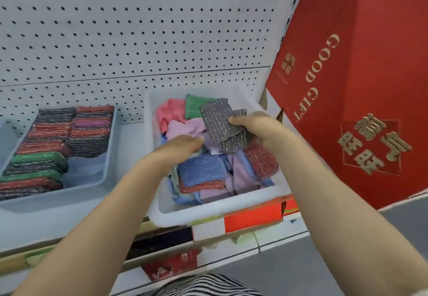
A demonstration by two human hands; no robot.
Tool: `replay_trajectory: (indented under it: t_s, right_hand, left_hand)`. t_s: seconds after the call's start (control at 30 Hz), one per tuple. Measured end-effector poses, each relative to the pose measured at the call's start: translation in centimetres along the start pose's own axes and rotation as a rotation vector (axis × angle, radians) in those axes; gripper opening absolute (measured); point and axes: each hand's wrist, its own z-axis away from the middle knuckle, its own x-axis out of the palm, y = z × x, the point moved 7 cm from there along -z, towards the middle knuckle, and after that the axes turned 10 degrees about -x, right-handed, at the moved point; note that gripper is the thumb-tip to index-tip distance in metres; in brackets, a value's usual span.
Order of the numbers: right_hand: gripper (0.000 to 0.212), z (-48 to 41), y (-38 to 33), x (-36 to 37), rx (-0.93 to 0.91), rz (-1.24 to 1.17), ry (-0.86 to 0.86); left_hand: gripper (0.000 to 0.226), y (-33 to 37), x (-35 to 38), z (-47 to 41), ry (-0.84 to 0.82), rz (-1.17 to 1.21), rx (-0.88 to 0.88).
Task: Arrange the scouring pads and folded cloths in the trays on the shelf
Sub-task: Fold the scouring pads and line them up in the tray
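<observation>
A white tray (215,210) on the shelf holds a loose heap of cloths and scouring pads: a blue pad (201,170), a red pad (261,161), a green pad (195,107), a pink cloth (170,110) and lilac cloths (185,126). My right hand (257,126) grips grey glittery scouring pads (218,124) above the heap. My left hand (178,147) reaches into the tray, its fingertips at a lilac cloth; its grasp is hidden. A second white tray (92,180) to the left holds neat rows of stacked red, dark and green pads (58,138).
A white pegboard wall (139,29) backs the shelf. A large red gift box (361,87) stands close on the right of the tray. Lower shelves with red packages (252,219) lie below. A striped garment (208,286) shows at the bottom edge.
</observation>
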Motion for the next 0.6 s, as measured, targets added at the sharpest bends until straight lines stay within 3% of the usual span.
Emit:
replay_trajectory:
  t_s: [0.13,0.2,0.27,0.4,0.5,0.6]
  right_hand:
    - [0.037,-2.2,2.2,3.6,0.055,0.083,-0.108]
    - [0.045,-2.6,2.7,3.7,0.051,0.098,-0.118]
    - [0.054,-2.9,3.1,3.4,0.046,0.142,-0.132]
    - [0.051,-2.6,3.8,3.4,0.083,0.136,-0.187]
    - [0.046,-2.5,3.5,3.5,0.084,-0.023,-0.174]
    - [0.042,-2.7,2.2,2.4,0.036,-0.183,-0.075]
  left_hand:
    - [0.039,-0.3,0.7,0.5,-0.062,-0.185,-0.031]
    - [0.034,-0.5,1.1,0.6,-0.100,-0.313,-0.033]
    - [0.041,-0.5,1.4,0.8,-0.115,-0.460,-0.039]
    - [0.066,-0.5,2.0,1.1,-0.137,-0.668,-0.065]
    - [0.073,-0.6,2.2,0.9,-0.145,-0.705,-0.051]
    - [0.078,-0.4,1.8,1.2,-0.122,-0.598,-0.030]
